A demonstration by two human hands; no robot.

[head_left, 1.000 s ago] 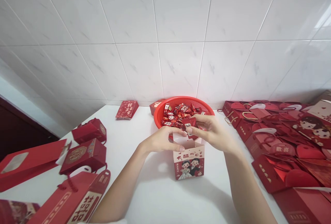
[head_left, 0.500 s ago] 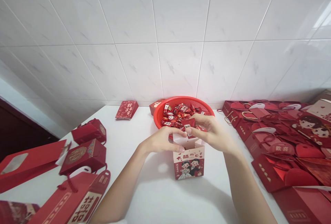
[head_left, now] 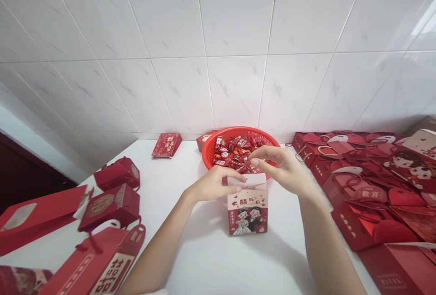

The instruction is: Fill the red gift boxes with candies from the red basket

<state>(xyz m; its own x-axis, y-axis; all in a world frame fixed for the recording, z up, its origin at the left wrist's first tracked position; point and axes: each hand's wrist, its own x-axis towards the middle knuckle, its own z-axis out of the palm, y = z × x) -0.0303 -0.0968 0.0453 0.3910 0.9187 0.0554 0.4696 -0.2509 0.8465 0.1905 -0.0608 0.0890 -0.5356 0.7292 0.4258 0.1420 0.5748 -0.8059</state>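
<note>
A small candy box (head_left: 248, 215) with a cartoon bride and groom stands upright on the white table, its top flaps raised. My left hand (head_left: 211, 183) grips the box's upper left edge, thumb along the front and fingers toward the back flap. My right hand (head_left: 284, 167) hovers above and to the right of the box, in front of the basket, its fingers apart and nothing visible in them. Behind the box, a red plastic basket (head_left: 207, 155) holds many red-wrapped candies (head_left: 235, 152). The inside of the box is hidden from view.
Rows of red gift boxes (head_left: 354, 195) crowd the table's right side. On the left lie a red bag (head_left: 41, 215), two dark red boxes (head_left: 109, 206) and a larger printed bag (head_left: 102, 258). A red packet (head_left: 166, 145) stands near the tiled wall (head_left: 238, 90).
The red packet that was between my right fingers above the box is no longer in them. My right hand has opened and risen slightly. My left hand stays on the box.
</note>
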